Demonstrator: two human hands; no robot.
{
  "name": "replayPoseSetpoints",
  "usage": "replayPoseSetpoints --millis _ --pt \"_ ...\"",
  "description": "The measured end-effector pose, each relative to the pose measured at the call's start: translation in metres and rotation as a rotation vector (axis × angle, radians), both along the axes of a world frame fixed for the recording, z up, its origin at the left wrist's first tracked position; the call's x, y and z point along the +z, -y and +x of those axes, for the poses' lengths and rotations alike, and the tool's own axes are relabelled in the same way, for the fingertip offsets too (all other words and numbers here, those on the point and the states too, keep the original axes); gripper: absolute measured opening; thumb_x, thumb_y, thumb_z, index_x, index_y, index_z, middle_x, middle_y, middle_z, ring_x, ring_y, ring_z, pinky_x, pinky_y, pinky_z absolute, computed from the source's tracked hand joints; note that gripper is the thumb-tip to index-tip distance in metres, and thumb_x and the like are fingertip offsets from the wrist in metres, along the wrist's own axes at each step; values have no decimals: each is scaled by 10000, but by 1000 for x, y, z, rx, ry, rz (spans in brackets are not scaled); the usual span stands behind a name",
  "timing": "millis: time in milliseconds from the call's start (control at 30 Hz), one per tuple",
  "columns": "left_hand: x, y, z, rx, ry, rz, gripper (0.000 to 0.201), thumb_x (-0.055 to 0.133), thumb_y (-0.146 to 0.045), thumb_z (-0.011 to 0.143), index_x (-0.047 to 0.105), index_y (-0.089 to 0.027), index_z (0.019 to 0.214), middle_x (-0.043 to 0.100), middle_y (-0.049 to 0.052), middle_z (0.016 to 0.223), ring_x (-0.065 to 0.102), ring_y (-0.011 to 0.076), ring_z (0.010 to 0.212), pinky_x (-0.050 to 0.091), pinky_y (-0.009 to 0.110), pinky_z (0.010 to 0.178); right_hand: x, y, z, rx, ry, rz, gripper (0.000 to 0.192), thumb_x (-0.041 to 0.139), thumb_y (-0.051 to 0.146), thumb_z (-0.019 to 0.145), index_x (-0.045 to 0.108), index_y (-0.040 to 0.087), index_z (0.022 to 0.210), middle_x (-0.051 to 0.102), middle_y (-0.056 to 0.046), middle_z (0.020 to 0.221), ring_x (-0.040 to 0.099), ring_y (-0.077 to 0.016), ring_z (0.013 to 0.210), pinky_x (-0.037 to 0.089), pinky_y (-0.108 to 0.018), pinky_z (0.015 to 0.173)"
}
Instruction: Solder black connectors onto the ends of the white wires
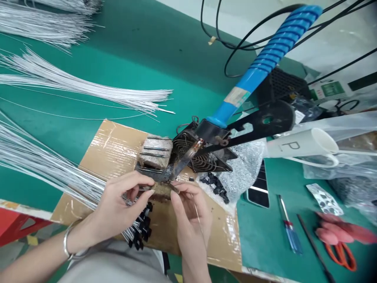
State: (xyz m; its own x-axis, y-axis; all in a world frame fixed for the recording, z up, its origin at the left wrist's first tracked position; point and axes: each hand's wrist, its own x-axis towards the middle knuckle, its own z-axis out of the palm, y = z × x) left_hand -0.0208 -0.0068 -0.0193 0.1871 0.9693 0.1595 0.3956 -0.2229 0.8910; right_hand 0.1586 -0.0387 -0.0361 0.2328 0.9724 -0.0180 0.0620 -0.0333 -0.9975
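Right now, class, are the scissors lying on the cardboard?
No, the scissors lie on the green table, right of the cardboard.

You worked over a green counter (pixel 182 51), near a blue ribbed handle (pixel 265 59), white wires (pixel 88 88) and red scissors (pixel 338 239).

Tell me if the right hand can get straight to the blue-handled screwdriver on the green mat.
Probably yes. The right hand pinches a thin wire, so it isn't free, but bare mat lies between it and the screwdriver; only the phone sits nearby, off the direct path.
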Motion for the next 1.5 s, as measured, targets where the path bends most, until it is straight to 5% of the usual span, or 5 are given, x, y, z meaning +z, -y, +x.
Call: replayPoseSetpoints --millis 400,600,867,1300,1500 --pt "-5 0 4 32 -69 -83 132 647 -132 907 728 -190 993 504 -74 613 473 91 532 402 206 539 -2 5 -12 -149 44 -99 106 712 292 950 699 217 1024 745 -57 1029 719 -175 933 597 -284 847" --pt "-2 -1 12 75 -26 -49 228 638 -86 897 745 -196 1067 541 -69 647 477 81 527 420 196 538 -15 6 -6 -158 382 128 122 689 224 962 709 213 1082 764 -71 1009 737 -189 873 612 -314 774" --pt "3 -2 11 -36 47 22 295 596 -33 918 747 -211 1099 617 -18 789 497 90 609 418 199 563 8 1 -7 -58 658 385 266 685 34 928 685 206 1131 758 -49 980 716 -170 864 598 -312 819" --pt "-3 -4 15 14 -147 -56 223 593 -107 907 724 -185 1069 541 -50 663 486 111 566 409 228 565 -9 -1 -2 -146 280 -12 133 761 302 886 800 212 975 789 -69 942 734 -188 773 626 -313 733" --pt "-10 2 -9 -7 -220 -18 155 639 -242 947 726 -238 1075 513 -58 648 517 127 562 423 254 585 -12 20 68 -464 284 -133 389 845 525 744 802 166 885 789 -88 811 724 -218 672 596 -315 575"
